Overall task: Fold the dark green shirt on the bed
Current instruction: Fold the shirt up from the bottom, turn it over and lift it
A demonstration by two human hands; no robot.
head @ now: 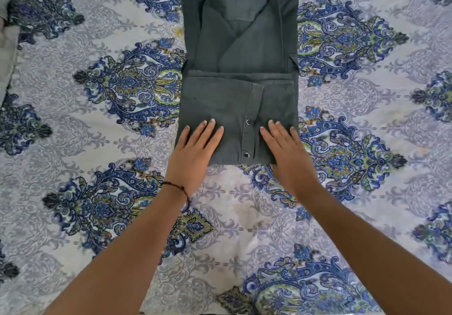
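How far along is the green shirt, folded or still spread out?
Partly folded. The shirt is a narrow strip, its near end doubled over, both hands flat on it.

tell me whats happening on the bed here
A person is folding a dark green shirt on a bed covered with a blue and grey patterned bedspread. The shirt's sides are already folded in, and its near end has been folded up over the middle. The left hand and right hand both lie flat, fingers spread, on that near fold, either side of the snap-button placket. The far end, by the collar, is not yet folded.
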